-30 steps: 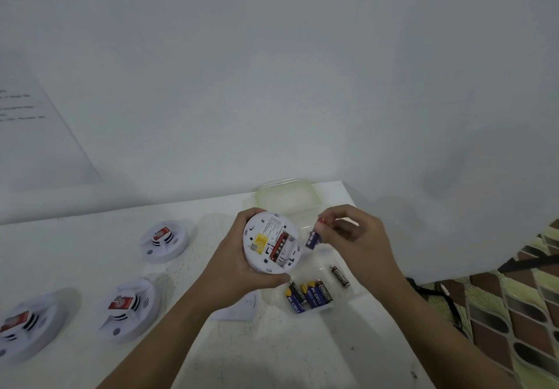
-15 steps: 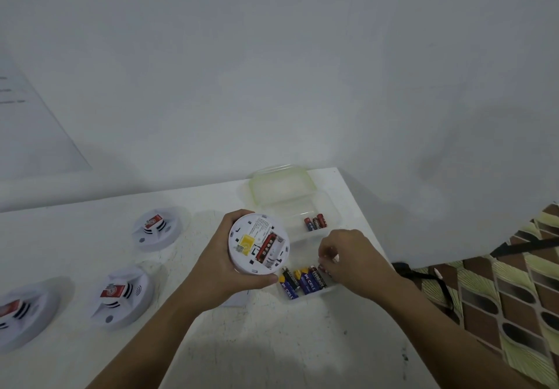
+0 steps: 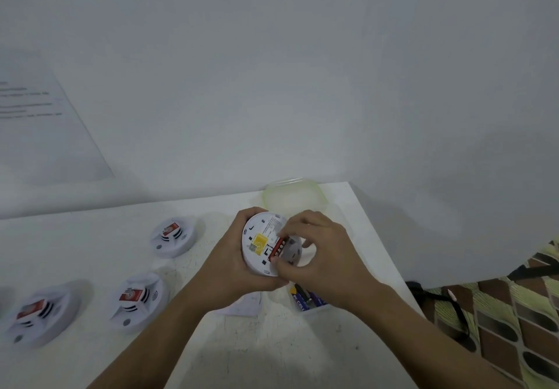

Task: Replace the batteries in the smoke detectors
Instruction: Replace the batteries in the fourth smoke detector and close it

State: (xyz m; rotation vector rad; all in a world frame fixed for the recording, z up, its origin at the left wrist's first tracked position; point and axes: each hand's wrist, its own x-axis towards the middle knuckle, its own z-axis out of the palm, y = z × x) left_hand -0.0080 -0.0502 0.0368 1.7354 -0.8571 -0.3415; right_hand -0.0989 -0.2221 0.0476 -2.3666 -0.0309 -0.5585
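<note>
Head view: the left hand (image 3: 230,267) grips a round white detector (image 3: 257,237) by its rim. The detector's back is tilted up toward the camera, and it is held above the table (image 3: 90,252) near the right edge. A yellow label (image 3: 260,241) sits near the middle of that back. At 3 o'clock of the label a red battery (image 3: 279,248) lies along the compartment. The right hand (image 3: 326,261) pinches the battery, one fingertip at its upper end and the thumb at its lower end, the other fingers curled. Whether the battery is fully seated cannot be told.

At 5 o'clock of the detector, partly under the right wrist, a clear box (image 3: 314,308) holds blue batteries (image 3: 299,299). A clear lid (image 3: 293,196) lies at 12 o'clock, by the table's back corner. A paper scrap (image 3: 242,307) lies at 6 o'clock, below the left hand.

Three more units rest on the table, apart from one another. The back detector (image 3: 174,237) is at 9 o'clock, the middle detector (image 3: 137,301) at 8 o'clock, and the left detector (image 3: 39,313) farther out along 8 o'clock. Each carries a red-and-white tag on top. A printed sheet (image 3: 39,122) hangs on the wall at 10 o'clock, its text blurred.
</note>
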